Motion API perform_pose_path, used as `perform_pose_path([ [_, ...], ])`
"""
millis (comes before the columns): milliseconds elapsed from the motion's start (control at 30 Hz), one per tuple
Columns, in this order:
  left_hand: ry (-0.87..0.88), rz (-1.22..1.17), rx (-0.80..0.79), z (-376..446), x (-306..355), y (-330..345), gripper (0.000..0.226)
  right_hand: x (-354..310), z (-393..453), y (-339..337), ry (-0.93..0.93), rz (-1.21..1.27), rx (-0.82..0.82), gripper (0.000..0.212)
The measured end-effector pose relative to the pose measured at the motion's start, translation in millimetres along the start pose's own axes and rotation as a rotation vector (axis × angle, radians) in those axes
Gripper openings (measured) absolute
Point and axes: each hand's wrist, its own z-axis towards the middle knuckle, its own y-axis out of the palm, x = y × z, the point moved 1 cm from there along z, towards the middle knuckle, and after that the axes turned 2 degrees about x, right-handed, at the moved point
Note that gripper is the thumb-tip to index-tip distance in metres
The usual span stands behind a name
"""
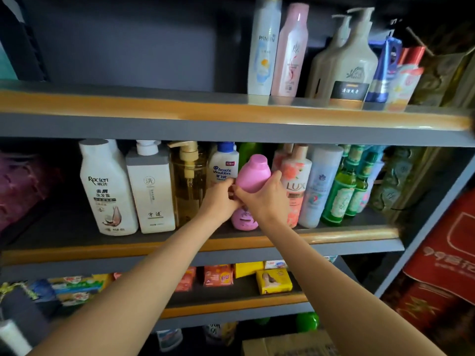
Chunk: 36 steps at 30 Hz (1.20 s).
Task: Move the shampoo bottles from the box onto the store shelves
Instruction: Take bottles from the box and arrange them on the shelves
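Observation:
A pink shampoo bottle (pixel 253 174) stands on the middle shelf (pixel 180 246), between a Head & Shoulders bottle (pixel 223 165) and a Lux bottle (pixel 295 186). My left hand (pixel 218 199) and my right hand (pixel 264 196) both grip the pink bottle around its middle. Its base touches the shelf board. The cardboard box (pixel 288 344) shows only as a corner at the bottom edge.
The middle shelf also holds a white Raclen bottle (pixel 108 191), a white pump bottle (pixel 151 191), an amber pump bottle (pixel 189 183) and green glass bottles (pixel 341 194). The upper shelf (pixel 231 113) carries bottles at its right. Soap packs (pixel 273 280) lie below. Red cartons (pixel 442 265) stand at right.

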Motion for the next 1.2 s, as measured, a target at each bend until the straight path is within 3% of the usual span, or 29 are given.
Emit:
perform_pose_path([
  [300,-0.093,0.025,0.012,29,-11,20,0.042,-4,35,14,0.085,-0.091,-0.116,0.068],
  [433,-0.162,0.066,0.016,24,-21,30,0.028,9,26,15,0.069,-0.059,-0.145,0.058],
  [567,-0.294,0.103,-0.035,19,-37,46,0.029,31,2,22,0.131,-0.014,-0.158,0.051],
  [767,-0.351,-0.007,0.099,25,-32,64,0.011,36,3,30,0.212,0.066,-0.134,0.040],
  [867,-0.374,-0.077,0.166,29,-33,64,0.017,31,12,34,0.220,0.052,-0.193,0.035],
  [1067,-0.049,0.214,0.027,21,-31,50,0.032,33,10,37,0.179,-0.060,-0.302,0.045],
  [1200,0.201,0.432,-0.010,15,-42,51,0.041,39,-1,35,0.040,-0.181,-0.309,0.053],
])
